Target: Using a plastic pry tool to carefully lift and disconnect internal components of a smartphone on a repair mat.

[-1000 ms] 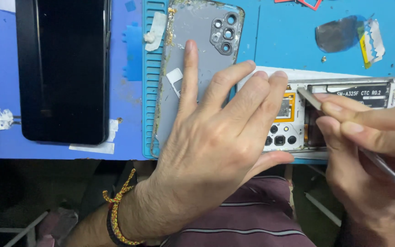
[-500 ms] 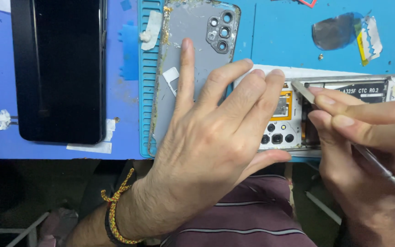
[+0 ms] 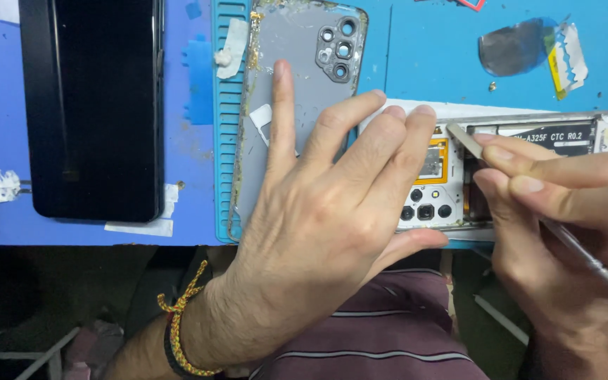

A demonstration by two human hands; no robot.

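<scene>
Phone (image 3: 452, 190) lay opened up at the counter's (image 3: 423, 63) near edge, left hand (image 3: 318, 218) spread flat, pinning it. Right hand (image 3: 557, 218) pinched a metal pry tool (image 3: 467, 142), tip at the boards. Looked mid-prying; next nudge probably needed a gentle, shallow angle.

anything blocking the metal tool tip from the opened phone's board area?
Nothing visible. The right hand holds the metal tool, whose flat tip lies over the opened phone beside the orange-framed part. The left hand lies flat to the left, its fingers stopping short of the tip.
</scene>
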